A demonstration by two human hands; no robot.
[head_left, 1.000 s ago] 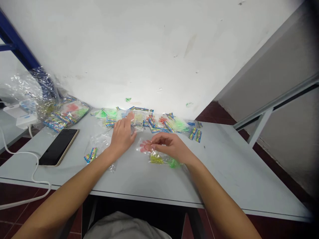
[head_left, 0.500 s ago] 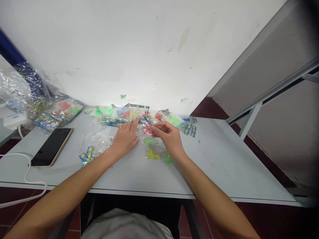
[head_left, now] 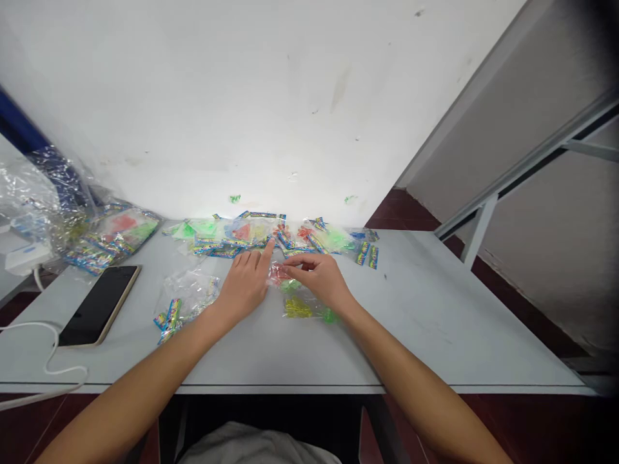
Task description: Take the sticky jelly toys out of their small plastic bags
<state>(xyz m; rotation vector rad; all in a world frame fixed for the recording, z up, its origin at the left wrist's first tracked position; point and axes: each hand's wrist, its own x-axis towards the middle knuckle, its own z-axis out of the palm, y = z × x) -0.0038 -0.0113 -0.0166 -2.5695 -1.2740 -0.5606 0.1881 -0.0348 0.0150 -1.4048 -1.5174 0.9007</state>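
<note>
Pinching reddish packet (head_left: 277, 274) in right hand (head_left: 321, 278), left hand (head_left: 245, 283) beside

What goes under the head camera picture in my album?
Right hand pinching a clear-and-red packet over the grey table, left hand close by.

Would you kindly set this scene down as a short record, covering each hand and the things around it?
Left hand: index finger extended toward the packet row; contact unclear
Right hand: pinching a clear packet with red contents
Nearest right hand: yellow piece, green piece
Table's left side: phone, white cable
</note>
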